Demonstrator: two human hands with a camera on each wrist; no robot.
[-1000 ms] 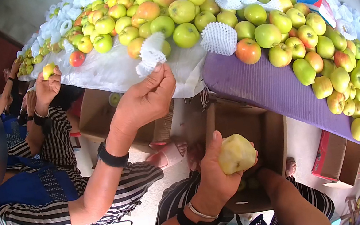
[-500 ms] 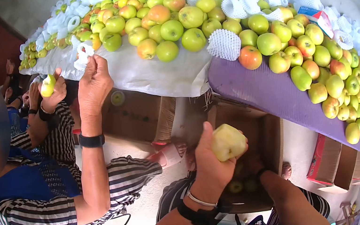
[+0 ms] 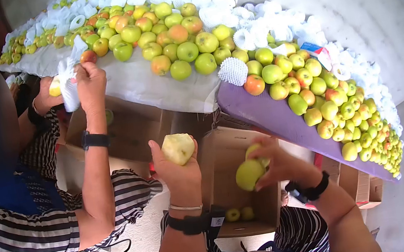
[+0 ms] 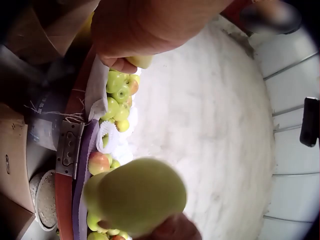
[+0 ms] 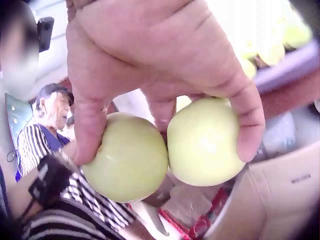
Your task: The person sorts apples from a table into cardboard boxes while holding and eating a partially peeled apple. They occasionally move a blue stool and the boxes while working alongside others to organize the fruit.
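My left hand (image 3: 181, 180) holds a pale, peeled apple (image 3: 178, 149) up on its fingers. Above the open cardboard box (image 3: 259, 227), my right hand (image 3: 288, 165) grips two green apples (image 3: 249, 174) at once. The right wrist view has them side by side, touching, one apple (image 5: 125, 157) against the thumb side and the other apple (image 5: 205, 142) under curled fingers of the hand (image 5: 160, 60). In the left wrist view my left hand (image 4: 150, 27) partly hides its apple (image 4: 140, 61), and a blurred green apple (image 4: 142, 195) shows below at the right hand's fingertips.
More apples (image 3: 233, 214) lie inside the box. A long heap of apples (image 3: 187, 51) with white foam nets (image 3: 249, 27) covers the table beyond, edged by purple padding (image 3: 263, 110). At left, a person in stripes (image 3: 28, 235) holds an apple and a foam net (image 3: 68, 85).
My right hand has come up out of the box with two apples. The left hand still holds the peeled apple. The neighbouring person has brought a foam net to their own apple.
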